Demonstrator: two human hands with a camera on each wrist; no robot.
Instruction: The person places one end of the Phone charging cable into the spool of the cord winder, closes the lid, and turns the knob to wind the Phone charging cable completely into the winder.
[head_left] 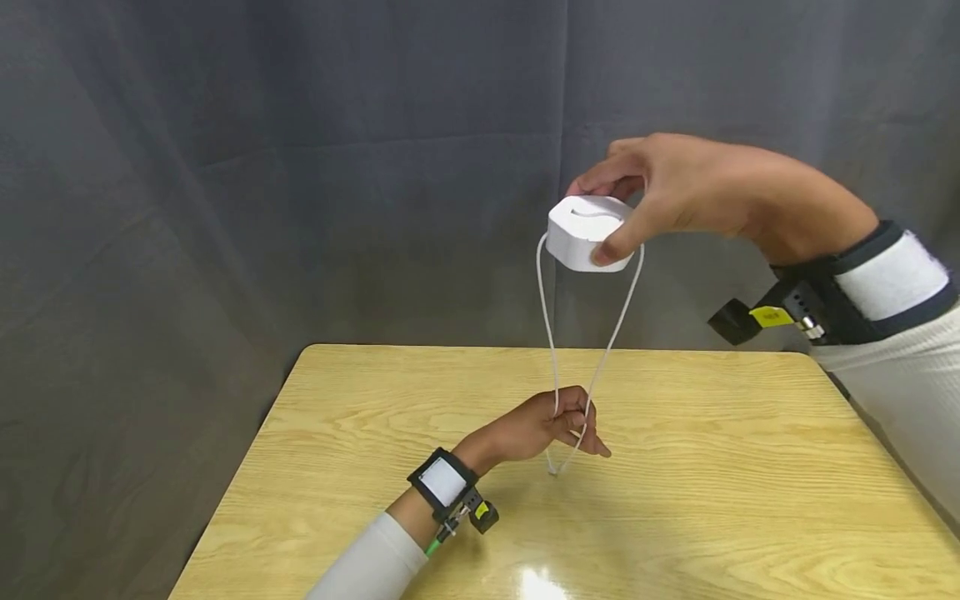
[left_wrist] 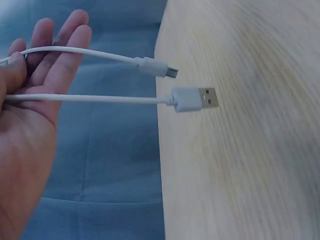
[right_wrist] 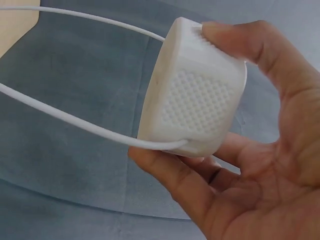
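The right hand (head_left: 675, 196) grips the white box (head_left: 588, 233) aloft — the left hand (head_left: 551, 425) pinches both cable (head_left: 551, 333) strands over the surface (head_left: 750, 467).

Both arms in white ribbed long sleeves. Left wrist (head_left: 442, 483): black strap with white square patch; small black camera module with yellow label at 4 o'clock, green cable beside it. Right wrist (head_left: 877, 283): wider black band, white patch, black camera block with yellow sticker at 9 o'clock.
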